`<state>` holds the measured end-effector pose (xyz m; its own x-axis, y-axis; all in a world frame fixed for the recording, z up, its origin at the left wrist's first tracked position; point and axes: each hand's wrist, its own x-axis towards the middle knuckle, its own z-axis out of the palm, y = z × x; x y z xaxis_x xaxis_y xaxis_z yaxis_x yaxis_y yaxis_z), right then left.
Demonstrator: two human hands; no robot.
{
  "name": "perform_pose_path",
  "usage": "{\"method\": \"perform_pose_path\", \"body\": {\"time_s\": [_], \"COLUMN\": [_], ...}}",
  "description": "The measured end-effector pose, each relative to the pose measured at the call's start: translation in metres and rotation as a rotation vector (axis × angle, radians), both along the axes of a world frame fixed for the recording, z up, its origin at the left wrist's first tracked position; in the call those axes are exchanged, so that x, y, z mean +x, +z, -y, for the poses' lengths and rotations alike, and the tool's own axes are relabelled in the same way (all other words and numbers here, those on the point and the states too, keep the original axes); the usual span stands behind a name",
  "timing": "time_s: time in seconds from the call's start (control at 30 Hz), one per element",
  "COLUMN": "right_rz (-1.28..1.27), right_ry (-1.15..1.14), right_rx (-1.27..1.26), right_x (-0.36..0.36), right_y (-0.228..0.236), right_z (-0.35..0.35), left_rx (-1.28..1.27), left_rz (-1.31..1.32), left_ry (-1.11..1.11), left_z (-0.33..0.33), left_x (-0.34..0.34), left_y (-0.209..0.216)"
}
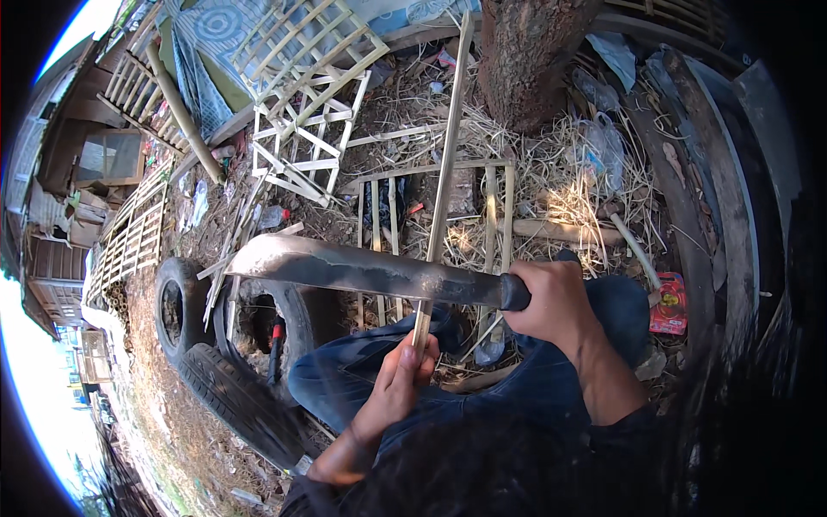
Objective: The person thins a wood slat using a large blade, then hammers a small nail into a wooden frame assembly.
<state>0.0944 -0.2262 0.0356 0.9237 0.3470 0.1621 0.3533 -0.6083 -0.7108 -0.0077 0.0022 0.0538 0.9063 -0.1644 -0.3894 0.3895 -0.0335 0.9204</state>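
Observation:
My right hand (556, 303) is closed round the dark handle of a machete (362, 269), whose broad, worn blade reaches out to the left. In my left hand (405, 372) is the near end of a long bamboo strip (450, 142), gripped between the fingers. The strip points away from me, toward the tree. The blade lies across the strip a little beyond my left fingers; whether its edge cuts into the wood I cannot tell. Beyond the blade, a bamboo frame (435, 165) with several slats rests on the ground.
A tree trunk (527, 65) rises at the far side, with shavings (594, 189) strewn below it. Bamboo lattices (306, 138) are stacked far left. Old tyres (237, 401) lie left of my bent legs, with a red-and-black handled tool (276, 349) among them. A red packet (668, 306) sits at right.

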Motion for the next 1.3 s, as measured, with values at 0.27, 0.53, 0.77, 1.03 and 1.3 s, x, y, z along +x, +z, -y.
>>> {"method": "perform_pose_path", "body": {"time_s": [0.27,0.53,0.77,1.03,1.3], "right_rz": [-0.201,-0.509,-0.855,-0.867,-0.673], "right_ry": [-0.138,-0.029,-0.121,-0.242,-0.253], "right_rx": [0.17,0.518,0.97,1.038,0.928], "right_x": [0.003,0.0,-0.001,0.001,-0.002], "right_y": [0.004,0.009,-0.003,-0.009,0.002], "right_z": [-0.001,-0.007,-0.007,-0.007,-0.001], "left_rx": [-0.174,-0.221,-0.05,0.064,0.249], "left_rz": [-0.094,-0.101,-0.091,0.045,0.021], "left_ry": [0.04,-0.07,-0.164,-0.362,-0.563], "left_z": [0.01,0.028,0.041,0.027,0.006], "left_x": [0.009,0.02,0.021,0.028,0.026], "left_y": [0.005,0.008,0.01,0.013,0.018]}}
